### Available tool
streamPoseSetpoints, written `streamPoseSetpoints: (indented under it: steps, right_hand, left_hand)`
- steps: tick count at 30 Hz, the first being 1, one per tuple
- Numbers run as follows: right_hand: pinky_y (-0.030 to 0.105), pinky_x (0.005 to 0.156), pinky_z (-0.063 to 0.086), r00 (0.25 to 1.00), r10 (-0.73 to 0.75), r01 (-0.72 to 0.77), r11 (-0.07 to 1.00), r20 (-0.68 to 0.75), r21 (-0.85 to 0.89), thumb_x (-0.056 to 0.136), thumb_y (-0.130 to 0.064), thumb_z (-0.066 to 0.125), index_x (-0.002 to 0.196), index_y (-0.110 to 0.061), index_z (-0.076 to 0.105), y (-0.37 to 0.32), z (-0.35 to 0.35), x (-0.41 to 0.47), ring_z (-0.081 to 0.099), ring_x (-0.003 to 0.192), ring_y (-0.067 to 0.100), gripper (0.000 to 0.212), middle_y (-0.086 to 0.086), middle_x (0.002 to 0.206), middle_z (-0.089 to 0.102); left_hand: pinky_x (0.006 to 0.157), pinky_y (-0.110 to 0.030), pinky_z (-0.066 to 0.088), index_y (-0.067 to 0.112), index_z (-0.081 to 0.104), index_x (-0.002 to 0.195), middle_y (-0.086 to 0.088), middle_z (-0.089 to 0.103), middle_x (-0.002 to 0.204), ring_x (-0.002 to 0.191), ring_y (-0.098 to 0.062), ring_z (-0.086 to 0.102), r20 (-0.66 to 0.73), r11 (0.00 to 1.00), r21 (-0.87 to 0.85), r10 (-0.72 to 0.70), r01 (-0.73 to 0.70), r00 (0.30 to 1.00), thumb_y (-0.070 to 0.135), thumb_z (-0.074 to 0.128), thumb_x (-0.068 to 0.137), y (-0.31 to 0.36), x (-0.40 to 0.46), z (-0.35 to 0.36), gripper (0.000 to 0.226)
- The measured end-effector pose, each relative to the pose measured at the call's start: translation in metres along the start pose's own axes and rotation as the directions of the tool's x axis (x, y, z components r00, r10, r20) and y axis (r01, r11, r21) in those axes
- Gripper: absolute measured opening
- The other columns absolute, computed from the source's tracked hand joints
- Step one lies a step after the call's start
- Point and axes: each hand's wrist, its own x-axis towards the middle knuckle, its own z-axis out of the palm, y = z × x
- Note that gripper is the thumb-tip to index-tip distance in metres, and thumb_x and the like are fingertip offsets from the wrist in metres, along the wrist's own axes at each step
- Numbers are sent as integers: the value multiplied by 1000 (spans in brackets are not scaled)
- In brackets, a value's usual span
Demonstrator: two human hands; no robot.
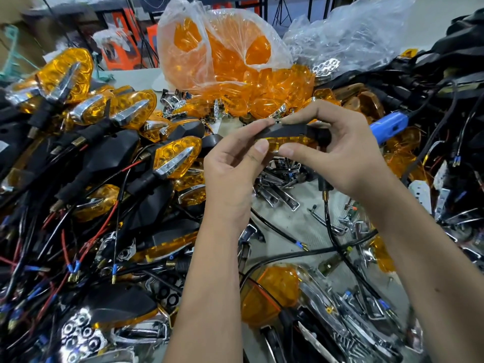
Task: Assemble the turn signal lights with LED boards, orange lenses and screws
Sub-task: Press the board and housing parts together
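Observation:
Both hands hold one turn signal light [293,132] above the middle of the table, black housing on top and orange lens [288,141] underneath. My left hand [235,174] pinches its left end between thumb and fingers. My right hand [337,153] grips the right end near the black stem, thumb pressed on the lens. The light's black cable [327,213] hangs down to the table. A plastic bag of loose orange lenses [222,53] stands behind the hands.
A heap of assembled turn signals [104,132] with red and black wires fills the left side. Chrome reflectors [282,179] and small parts lie under the hands. A blue electric screwdriver [390,124] lies at the right, beside black cable bundles [445,82]. A loose orange lens [269,294] lies near front.

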Motion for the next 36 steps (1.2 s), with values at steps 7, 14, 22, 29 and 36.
streamPoseSetpoints:
  steps: [7,14,22,29,36]
  right_hand:
    - [50,92,56,1000,-26,26,1000,-9,-13,84,-20,86,106,-16,72,1,1,-1,68,100,24,27,-1,104,72]
    - [38,83,52,990,-138,132,976,-20,-171,83,-15,85,102,-6,72,-1,10,-2,62,92,18,25,5,97,66]
    - [44,87,53,996,-20,51,932,90,-359,87,-28,82,113,-17,65,1,10,-3,63,98,17,33,-5,106,66]
    - [23,70,55,985,169,-152,958,47,-244,97,-41,69,109,-23,70,-11,10,-2,64,77,5,21,-3,88,68]
    - [19,36,23,737,596,-670,707,318,228,109,-49,41,93,-9,54,-20,22,-4,29,40,15,45,6,53,45]
  left_hand:
    - [85,-39,61,-6,70,116,-29,72,114,98,-33,73,-74,979,-63,-200,196,977,10,68,99,1,-3,9,24]
    - [80,-41,63,-5,74,99,-20,75,89,83,-28,74,-138,976,-26,-219,218,966,1,62,100,1,1,9,14]
    - [69,-36,62,1,75,91,-11,73,76,67,-19,71,-208,949,-52,-315,311,926,5,63,100,-3,2,15,15]
    - [85,-42,62,12,77,93,-6,75,87,80,-18,71,-218,969,-9,-243,247,945,31,65,101,0,0,13,23]
    - [91,-44,51,12,70,72,-10,70,88,88,-27,64,-192,971,-228,-119,74,974,49,23,112,15,2,17,72]
